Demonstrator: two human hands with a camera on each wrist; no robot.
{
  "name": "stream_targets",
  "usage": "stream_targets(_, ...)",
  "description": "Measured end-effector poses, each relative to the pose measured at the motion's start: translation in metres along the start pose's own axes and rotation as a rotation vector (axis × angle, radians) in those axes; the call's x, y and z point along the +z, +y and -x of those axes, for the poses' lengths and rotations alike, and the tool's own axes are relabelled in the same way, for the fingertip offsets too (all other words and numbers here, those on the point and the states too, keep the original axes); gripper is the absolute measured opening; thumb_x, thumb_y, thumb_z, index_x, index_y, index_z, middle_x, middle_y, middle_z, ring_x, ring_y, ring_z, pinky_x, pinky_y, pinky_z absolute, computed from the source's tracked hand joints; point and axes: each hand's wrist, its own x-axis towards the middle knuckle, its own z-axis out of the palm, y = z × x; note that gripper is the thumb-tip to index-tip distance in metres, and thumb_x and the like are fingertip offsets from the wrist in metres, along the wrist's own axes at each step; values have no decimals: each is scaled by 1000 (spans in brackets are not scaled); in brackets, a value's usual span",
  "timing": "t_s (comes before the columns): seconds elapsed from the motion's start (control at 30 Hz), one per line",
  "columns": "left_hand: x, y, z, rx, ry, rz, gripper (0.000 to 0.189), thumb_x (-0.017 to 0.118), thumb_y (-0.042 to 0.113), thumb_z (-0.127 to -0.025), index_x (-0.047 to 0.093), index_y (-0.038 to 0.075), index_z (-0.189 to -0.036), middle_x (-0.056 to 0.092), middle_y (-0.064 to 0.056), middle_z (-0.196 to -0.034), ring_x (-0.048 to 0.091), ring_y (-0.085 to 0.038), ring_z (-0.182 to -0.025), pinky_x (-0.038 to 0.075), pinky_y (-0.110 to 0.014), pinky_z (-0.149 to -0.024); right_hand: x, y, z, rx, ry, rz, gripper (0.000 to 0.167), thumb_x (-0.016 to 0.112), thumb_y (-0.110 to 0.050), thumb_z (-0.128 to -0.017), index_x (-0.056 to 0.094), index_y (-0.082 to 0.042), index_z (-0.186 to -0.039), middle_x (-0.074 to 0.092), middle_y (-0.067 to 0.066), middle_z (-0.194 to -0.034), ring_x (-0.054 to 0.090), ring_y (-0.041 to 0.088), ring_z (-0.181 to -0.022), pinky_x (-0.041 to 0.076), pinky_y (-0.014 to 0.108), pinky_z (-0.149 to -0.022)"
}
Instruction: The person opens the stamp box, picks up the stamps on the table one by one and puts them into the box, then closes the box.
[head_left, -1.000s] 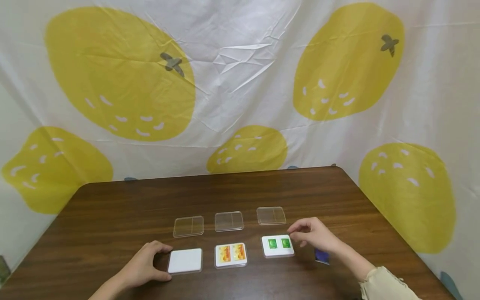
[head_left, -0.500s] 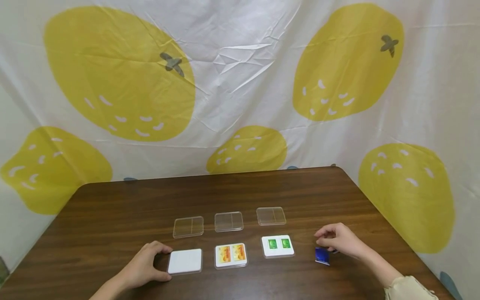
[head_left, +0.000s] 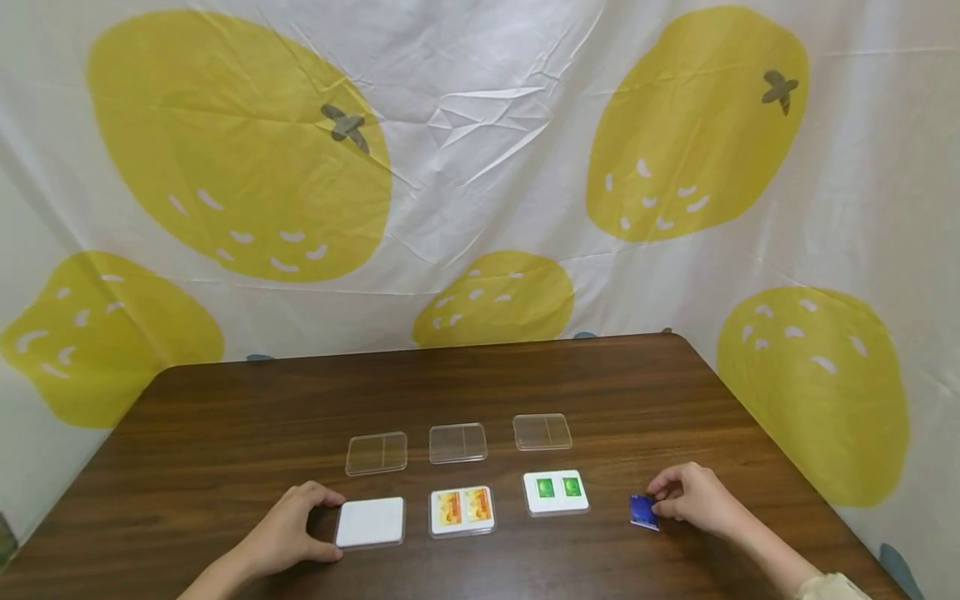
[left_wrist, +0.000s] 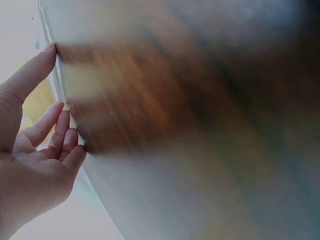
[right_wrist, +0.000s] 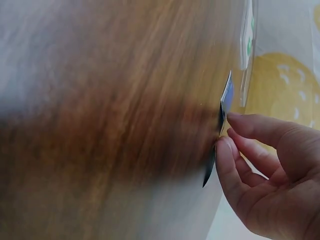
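Observation:
My left hand (head_left: 292,527) rests at the left edge of a clear case (head_left: 402,533) holding a white card (head_left: 371,521), thumb and fingertips touching its side. At the right, my right hand (head_left: 697,500) pinches the edge of a small blue stamp-like piece (head_left: 642,511) on the table. In the right wrist view, that blue piece (right_wrist: 227,95) tilts up beside my fingertips. A second thin dark piece (right_wrist: 209,172) lies under the same fingers, its face hidden. In the left wrist view, the left hand (left_wrist: 45,135) touches the case's edge.
To the right of the white card lie a card with two orange pictures (head_left: 462,509) and another with two green pictures (head_left: 556,492), each in a clear case. Behind them are three transparent lids (head_left: 458,442). A lemon-print cloth (head_left: 487,183) hangs behind the brown table (head_left: 300,400).
My right hand has moved right and toward me, from beside the green-picture card to the blue piece, where it now pinches. The left hand has stayed at the white card.

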Motion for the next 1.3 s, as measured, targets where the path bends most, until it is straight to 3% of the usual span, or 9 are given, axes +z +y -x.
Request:
stream_targets(0.27,0,0,1,3,-9,9,58,83,31,-57,60,5,-103,56,-4,-102,48,-29,-100,40,-52,-84,1,-5,-1,33,18,78,20,75,-1,-64,64,3,-80,58,2,-69,52,9,-60,44,22,-49)
stream_targets(0.5,0,1,1,-1,-6,12,57,83,31,-57,61,5,-103,56,-4,-102,48,-29,-100,40,-51,-84,0,-8,-3,-32,18,219,18,78,-4,-62,62,-5,-71,57,-3,-64,49,4,-59,42,21,-53)
stream_targets(0.73,0,1,0,-4,-9,12,58,83,31,-57,61,5,-103,56,-4,-102,48,-29,-100,40,-51,-84,1,-7,-4,-21,-18,159,15,74,1,-64,61,-2,-71,56,-1,-62,49,6,-50,43,22,-44)
stream_targets(1.0,0,1,1,7,-11,8,58,83,31,-57,60,4,-103,56,-4,-102,48,-29,-100,41,-51,-84,13,-14,1,61,78,128,10,64,5,-60,60,-2,-67,56,0,-58,50,10,-46,42,23,-41)
stream_targets(1.3,0,1,2,19,-5,-2,57,83,30,-57,61,5,-102,57,-4,-102,48,-27,-98,41,-49,-82,21,-18,2,66,178,225,11,62,4,-58,60,-5,-63,55,-2,-54,47,9,-42,40,22,-39)
